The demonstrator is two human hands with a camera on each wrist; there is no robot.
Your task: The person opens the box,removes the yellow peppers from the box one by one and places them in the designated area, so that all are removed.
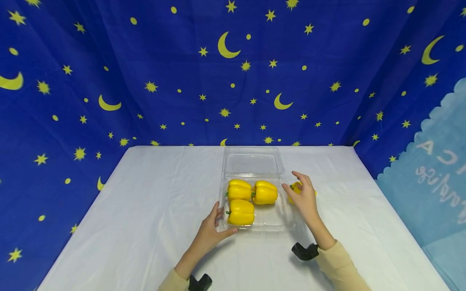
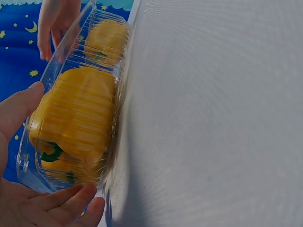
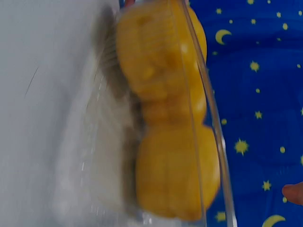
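Note:
A clear plastic hinged container [image 1: 271,218] lies on the table with its lid [image 1: 253,161] folded back. Inside it are three yellow bell peppers [image 1: 241,212], two along the back and one at the front left. My left hand [image 1: 209,232] holds the container's front left corner, thumb along the front edge and fingers at the left side. Right of the container, another yellow bell pepper [image 1: 291,199] is partly hidden under my right hand [image 1: 303,198], whose thumb and fingers are spread apart. The right wrist view is blurred and shows only a fingertip [image 3: 293,193].
A white cloth covers the table [image 1: 156,194]. Behind and beside it hangs a blue curtain [image 1: 233,81] with yellow moons and stars. A light blue scalloped cloth with lettering [image 1: 437,173] hangs at the right. Black wrist mounts [image 1: 305,251] are on both forearms.

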